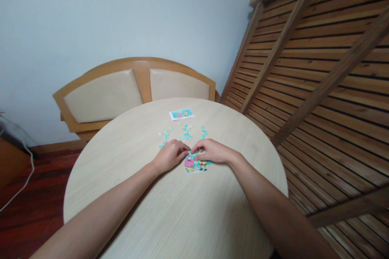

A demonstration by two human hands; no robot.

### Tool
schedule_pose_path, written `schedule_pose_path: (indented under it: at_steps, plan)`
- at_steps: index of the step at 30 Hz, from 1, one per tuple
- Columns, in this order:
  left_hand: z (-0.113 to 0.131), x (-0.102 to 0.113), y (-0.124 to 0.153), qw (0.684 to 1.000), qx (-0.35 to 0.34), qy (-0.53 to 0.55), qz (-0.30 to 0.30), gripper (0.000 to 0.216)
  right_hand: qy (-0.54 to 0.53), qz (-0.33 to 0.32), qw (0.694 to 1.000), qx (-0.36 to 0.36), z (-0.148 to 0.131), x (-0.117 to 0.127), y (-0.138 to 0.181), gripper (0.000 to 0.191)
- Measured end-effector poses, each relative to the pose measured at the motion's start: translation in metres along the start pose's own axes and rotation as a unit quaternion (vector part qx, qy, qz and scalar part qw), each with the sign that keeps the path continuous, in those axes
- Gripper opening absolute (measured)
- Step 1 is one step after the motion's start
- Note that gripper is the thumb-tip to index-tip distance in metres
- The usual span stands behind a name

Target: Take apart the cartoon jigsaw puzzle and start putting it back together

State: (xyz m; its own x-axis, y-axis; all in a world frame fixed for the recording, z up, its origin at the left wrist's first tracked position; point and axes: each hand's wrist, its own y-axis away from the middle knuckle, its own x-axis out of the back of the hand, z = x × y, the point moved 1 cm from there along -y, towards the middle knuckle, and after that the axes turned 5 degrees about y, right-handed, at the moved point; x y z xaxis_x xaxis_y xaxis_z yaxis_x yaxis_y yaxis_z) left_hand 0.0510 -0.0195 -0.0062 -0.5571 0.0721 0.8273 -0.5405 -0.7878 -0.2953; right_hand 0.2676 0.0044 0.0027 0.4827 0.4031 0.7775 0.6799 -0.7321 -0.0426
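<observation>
A partly joined jigsaw puzzle [189, 164] with pink and yellow cartoon figures on teal lies on the round table. My left hand [172, 154] is at its upper left corner, thumb and fingers drawn together at the edge; what they pinch is hidden. From the right, my right hand [209, 150] reaches over the puzzle's top edge. Its fingers are curled in a pinch on what looks like a small teal jigsaw piece. The two hands' fingertips almost meet. My right hand covers the puzzle's upper right part.
Loose teal jigsaw pieces [186, 132] are scattered beyond my hands. Behind them lies a picture card [181, 114] with the cartoon figures. The round table [127, 194] stands before a padded wooden headboard [103, 95]. A slatted wooden frame [306, 60] leans at the right.
</observation>
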Motion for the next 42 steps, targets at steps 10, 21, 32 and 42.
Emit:
schedule_pose_path:
  at_steps: [10, 21, 32, 42]
  plan:
    - [-0.039, 0.044, 0.004, 0.998, 0.06, -0.011, 0.009, 0.022, 0.049, -0.033, 0.996, 0.064, -0.013, 0.004, 0.001, 0.027]
    - [-0.024, 0.036, 0.006, 0.988, -0.083, 0.016, -0.127, 0.016, 0.125, -0.02, 0.988, 0.087, -0.018, 0.005, 0.002, 0.027]
    - [-0.023, 0.028, 0.005, 0.992, -0.045, 0.043, -0.106, 0.013, 0.107, -0.026, 0.99, 0.084, -0.017, 0.007, 0.003, 0.029]
    - [-0.014, 0.011, 0.001, 0.986, 0.045, 0.156, -0.031, 0.018, 0.095, -0.024, 0.992, 0.074, -0.019, 0.005, 0.003, 0.029]
